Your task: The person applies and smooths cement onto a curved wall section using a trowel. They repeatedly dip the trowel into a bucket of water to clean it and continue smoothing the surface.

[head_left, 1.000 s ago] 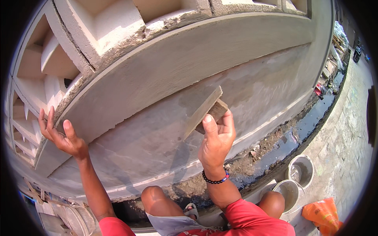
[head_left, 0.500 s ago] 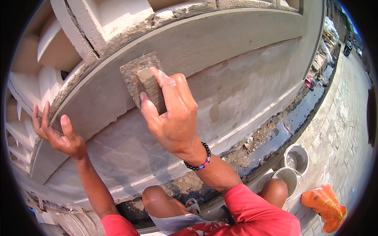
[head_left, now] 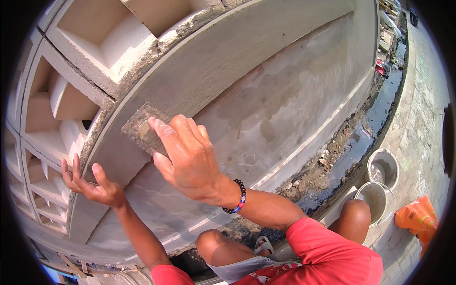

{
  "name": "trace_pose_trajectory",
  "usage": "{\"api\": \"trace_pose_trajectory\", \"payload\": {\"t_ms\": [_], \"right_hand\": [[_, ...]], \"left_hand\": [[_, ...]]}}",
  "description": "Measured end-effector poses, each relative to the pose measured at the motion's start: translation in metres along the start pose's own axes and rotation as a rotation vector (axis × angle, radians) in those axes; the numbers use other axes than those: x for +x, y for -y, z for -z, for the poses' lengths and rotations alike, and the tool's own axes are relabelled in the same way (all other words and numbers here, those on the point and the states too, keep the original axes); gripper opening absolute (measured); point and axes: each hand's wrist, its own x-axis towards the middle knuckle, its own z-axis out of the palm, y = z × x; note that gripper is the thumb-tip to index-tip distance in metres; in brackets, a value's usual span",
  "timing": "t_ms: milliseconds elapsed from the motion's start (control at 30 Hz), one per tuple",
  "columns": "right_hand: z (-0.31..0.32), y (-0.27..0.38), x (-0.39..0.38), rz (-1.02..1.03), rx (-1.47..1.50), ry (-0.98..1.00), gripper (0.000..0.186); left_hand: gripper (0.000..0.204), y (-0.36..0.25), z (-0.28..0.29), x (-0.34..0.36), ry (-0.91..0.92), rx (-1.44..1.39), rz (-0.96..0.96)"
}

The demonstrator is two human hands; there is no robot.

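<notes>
My right hand (head_left: 185,154) grips the block handle of a small, worn plastering float (head_left: 145,124), which is crusted with mortar. The float's flat face is against or very close to the upper band of fresh grey plaster (head_left: 237,54) on the wall. Below that band, across a ragged edge, the wall surface (head_left: 266,109) is smoother, with darker damp patches. To the left, my left hand (head_left: 97,185) is raised with fingers apart and holds nothing. It is by the wall's upper edge, next to the pale ventilation blocks (head_left: 95,42); whether it touches them I cannot tell.
A ditch with dark water (head_left: 382,111) and rubble runs along the wall's foot. Two whitish buckets (head_left: 384,168) and an orange bag (head_left: 418,216) are on the paving (head_left: 422,142) at right. My bent knees and a sandalled foot (head_left: 262,245) are below.
My right hand has moved the float down and left along the plaster band. The view has shifted, so the buckets and bag appear farther right. My left hand remains raised and spread.
</notes>
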Motion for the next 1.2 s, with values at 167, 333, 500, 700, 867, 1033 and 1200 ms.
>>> {"api": "trace_pose_trajectory", "payload": {"t_ms": [167,333,500,700,867,1033,1200], "right_hand": [[0.054,-0.041,-0.004,-0.271,0.485,-0.198,0.042],[0.131,-0.133,0.024,-0.485,1.026,-0.569,0.032],[0.135,-0.161,0.04,-0.566,1.155,-0.545,0.031],[0.107,-0.135,0.038,-0.556,1.215,-0.422,0.035],[0.057,-0.077,0.001,-0.699,1.35,-0.343,0.038],[0.077,-0.084,-0.024,-0.675,0.898,-0.38,0.033],[0.156,-0.15,0.05,-0.375,0.177,-0.656,0.022]], "left_hand": [[0.039,0.001,0.002,0.0,0.008,0.038,-0.015],[0.038,0.002,0.004,0.001,0.018,0.053,-0.018],[0.038,0.0,-0.001,0.001,0.024,0.049,-0.024],[0.038,0.001,0.003,0.002,0.036,0.068,-0.017],[0.038,-0.001,0.0,0.001,0.031,0.072,-0.025],[0.038,0.008,0.002,-0.002,0.002,0.027,-0.045],[0.038,0.003,0.003,-0.001,0.008,0.03,-0.043]]}}
